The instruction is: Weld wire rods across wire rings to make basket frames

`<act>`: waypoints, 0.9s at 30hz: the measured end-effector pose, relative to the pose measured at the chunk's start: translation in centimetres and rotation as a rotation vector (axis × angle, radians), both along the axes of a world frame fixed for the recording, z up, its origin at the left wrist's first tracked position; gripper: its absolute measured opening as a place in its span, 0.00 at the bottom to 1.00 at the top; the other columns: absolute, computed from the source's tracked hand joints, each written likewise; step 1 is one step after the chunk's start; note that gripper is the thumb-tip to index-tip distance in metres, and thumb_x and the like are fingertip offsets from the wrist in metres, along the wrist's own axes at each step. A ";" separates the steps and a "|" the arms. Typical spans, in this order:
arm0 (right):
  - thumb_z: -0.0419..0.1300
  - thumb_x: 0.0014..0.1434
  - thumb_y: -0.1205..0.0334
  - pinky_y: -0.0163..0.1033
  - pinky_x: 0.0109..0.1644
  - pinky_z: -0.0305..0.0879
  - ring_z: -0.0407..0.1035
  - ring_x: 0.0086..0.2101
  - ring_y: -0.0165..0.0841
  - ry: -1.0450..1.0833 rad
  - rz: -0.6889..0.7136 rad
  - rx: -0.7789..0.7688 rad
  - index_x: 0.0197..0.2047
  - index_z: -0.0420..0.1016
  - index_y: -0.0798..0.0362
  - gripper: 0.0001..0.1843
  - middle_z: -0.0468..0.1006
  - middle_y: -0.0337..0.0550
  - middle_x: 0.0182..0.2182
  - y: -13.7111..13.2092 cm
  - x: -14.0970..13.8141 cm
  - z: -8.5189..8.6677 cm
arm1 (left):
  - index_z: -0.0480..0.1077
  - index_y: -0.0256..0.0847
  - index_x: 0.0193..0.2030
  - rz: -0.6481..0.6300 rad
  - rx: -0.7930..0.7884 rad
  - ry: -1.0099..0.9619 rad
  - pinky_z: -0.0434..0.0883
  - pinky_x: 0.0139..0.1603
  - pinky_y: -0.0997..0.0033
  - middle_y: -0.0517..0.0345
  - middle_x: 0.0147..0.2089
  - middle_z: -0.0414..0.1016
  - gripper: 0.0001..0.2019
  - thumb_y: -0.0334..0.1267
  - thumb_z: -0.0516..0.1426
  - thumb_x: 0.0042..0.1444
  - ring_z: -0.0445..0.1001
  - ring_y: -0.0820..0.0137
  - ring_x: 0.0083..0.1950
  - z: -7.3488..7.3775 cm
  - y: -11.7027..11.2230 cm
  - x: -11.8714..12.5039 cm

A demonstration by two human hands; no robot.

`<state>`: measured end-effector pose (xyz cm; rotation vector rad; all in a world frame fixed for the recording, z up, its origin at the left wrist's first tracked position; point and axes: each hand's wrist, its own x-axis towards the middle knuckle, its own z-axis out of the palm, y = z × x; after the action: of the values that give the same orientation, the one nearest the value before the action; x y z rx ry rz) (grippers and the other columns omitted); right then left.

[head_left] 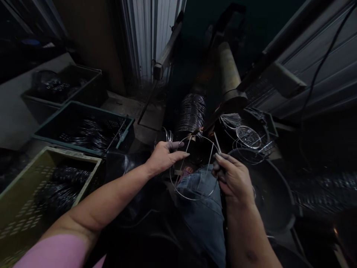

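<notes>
1. Here's the wire ring (192,199), right in the middle, up above the blue denim (202,219), with straight rods crossing it; where their lower ends finish is hard to make out against the cloth.
2. The right hand (234,176) has the ring's right side pinched between thumb and fingers, the other fingers curled in; those shadowed fingertips hide the exact point of contact.
3. Over to the left hand (164,156): thumb and fingers narrow around the upper left edge, tips slightly apart, and I can't tell whether they press on the wire.
4. Just beyond sits a stack of dark wire coils (192,111), its far end swallowed by gloom, a faint orange glow (205,76) behind.
5. On the left, a yellow crate (16,190) holds more coils, cut off by the frame edge; the green crate (57,144) behind it holds glinting wire, too dim to separate piece by piece.
6. Out right, a round basin (288,212) is partly covered by the right forearm; near it, a tangle of wirework (248,137) shows, individual pieces unclear.
7. The pink sleeve (55,253) runs out at the bottom edge.
</notes>
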<state>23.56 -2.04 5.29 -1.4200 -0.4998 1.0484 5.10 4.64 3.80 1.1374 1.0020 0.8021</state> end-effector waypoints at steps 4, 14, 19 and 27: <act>0.69 0.39 0.57 0.27 0.14 0.53 0.50 0.09 0.17 -0.007 -0.021 -0.003 0.29 0.71 0.57 0.17 0.68 0.33 0.13 -0.6 0.5 -0.1 | 0.74 0.35 0.44 -0.065 0.073 0.039 0.68 0.30 0.74 0.60 0.24 0.73 0.20 0.39 0.63 0.43 0.69 0.74 0.26 0.3 0.2 0.8; 0.69 0.38 0.60 0.26 0.14 0.52 0.50 0.09 0.17 0.041 -0.025 0.022 0.29 0.70 0.57 0.16 0.68 0.34 0.13 0.2 1.9 0.8 | 0.76 0.35 0.42 -0.133 0.116 -0.027 0.68 0.39 0.72 0.55 0.34 0.77 0.16 0.35 0.62 0.43 0.73 0.70 0.35 1.2 1.8 2.7; 0.68 0.38 0.62 0.27 0.14 0.54 0.49 0.09 0.17 0.060 0.002 0.014 0.28 0.70 0.57 0.14 0.68 0.33 0.13 0.7 2.4 0.9 | 0.76 0.36 0.40 -0.119 0.151 0.010 0.67 0.32 0.73 0.59 0.27 0.74 0.16 0.37 0.63 0.42 0.70 0.74 0.28 0.9 2.5 3.2; 0.69 0.36 0.63 0.27 0.15 0.56 0.56 0.13 0.20 0.046 -0.052 0.017 0.29 0.72 0.58 0.15 0.68 0.35 0.15 0.7 2.4 0.6 | 0.72 0.38 0.48 -0.051 0.063 -0.194 0.65 0.29 0.79 0.55 0.36 0.75 0.20 0.39 0.62 0.46 0.68 0.78 0.29 0.6 1.4 2.2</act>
<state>25.99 -1.35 5.93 -1.3835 -0.4359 1.0305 7.32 6.07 4.39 1.1111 0.7883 0.8906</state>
